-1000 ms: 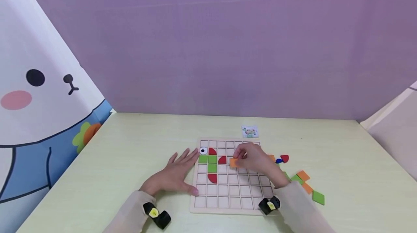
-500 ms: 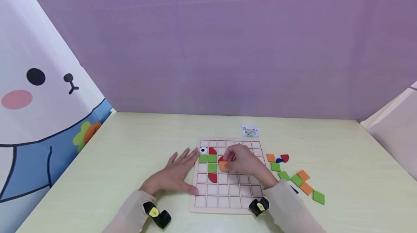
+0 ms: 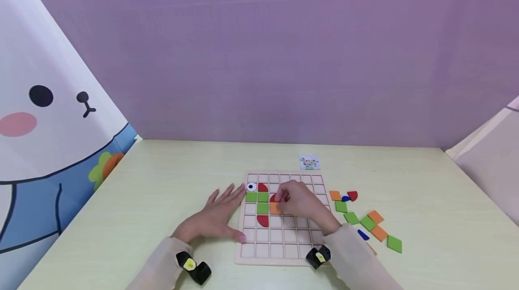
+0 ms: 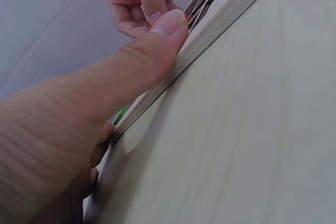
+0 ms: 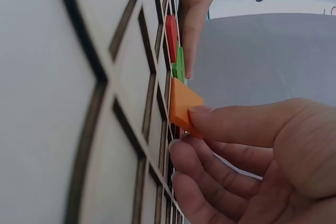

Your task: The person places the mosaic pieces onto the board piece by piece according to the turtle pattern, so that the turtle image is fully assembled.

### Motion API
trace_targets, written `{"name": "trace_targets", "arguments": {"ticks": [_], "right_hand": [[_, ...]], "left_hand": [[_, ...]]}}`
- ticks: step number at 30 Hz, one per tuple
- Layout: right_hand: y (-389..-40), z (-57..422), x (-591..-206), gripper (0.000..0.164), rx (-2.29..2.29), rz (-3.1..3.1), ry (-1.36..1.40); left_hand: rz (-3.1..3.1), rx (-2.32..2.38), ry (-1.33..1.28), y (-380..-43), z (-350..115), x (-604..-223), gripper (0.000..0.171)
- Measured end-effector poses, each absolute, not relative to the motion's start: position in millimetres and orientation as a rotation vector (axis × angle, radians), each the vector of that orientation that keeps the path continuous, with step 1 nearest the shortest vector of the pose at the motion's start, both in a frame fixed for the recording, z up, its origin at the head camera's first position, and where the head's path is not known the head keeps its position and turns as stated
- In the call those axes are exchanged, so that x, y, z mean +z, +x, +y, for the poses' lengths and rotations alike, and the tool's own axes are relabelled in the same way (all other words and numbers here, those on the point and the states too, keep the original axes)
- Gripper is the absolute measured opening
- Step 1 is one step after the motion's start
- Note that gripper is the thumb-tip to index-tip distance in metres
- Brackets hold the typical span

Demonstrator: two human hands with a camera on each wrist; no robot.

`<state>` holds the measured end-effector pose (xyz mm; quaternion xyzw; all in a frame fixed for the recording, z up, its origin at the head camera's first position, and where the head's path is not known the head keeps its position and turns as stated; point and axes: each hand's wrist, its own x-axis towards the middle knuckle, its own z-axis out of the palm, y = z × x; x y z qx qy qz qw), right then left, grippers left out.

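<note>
A wooden grid board (image 3: 252,251) lies on the table, with green squares (image 3: 262,208), red quarter-round pieces (image 3: 262,221) and a round eye piece (image 3: 251,187) set in its left cells. My right hand (image 3: 299,201) pinches an orange square tile (image 3: 275,208) over the cell right of the lower green square; in the right wrist view the orange tile (image 5: 185,106) is tilted, one edge at the grid. My left hand (image 3: 215,218) rests along the board's left edge, fingers spread, thumb (image 4: 152,45) on the rim in the left wrist view.
To the board's right lie loose pieces: green tiles (image 3: 394,244), orange tiles (image 3: 379,233), a red piece (image 3: 352,196) and blue pieces (image 3: 363,234). A small picture card (image 3: 309,162) lies behind the board. A purple backdrop (image 3: 284,56) rises beyond the table.
My right hand has moved left across the board with the orange tile, then settled it lower beside the green square. My left hand has stayed at the board's edge.
</note>
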<state>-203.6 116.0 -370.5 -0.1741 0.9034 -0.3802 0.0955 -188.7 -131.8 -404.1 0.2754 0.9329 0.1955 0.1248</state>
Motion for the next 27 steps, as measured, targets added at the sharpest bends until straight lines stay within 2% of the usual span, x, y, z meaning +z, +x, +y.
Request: {"name": "trace_targets", "arguments": {"ticks": [27], "right_hand": [[-201.9, 117.7, -371.7, 0.011, -1.067, 2.703, -0.599]], "left_hand": [[2.716, 0.588, 0.799, -189.1, -133.2, -405.8, 0.115]]}}
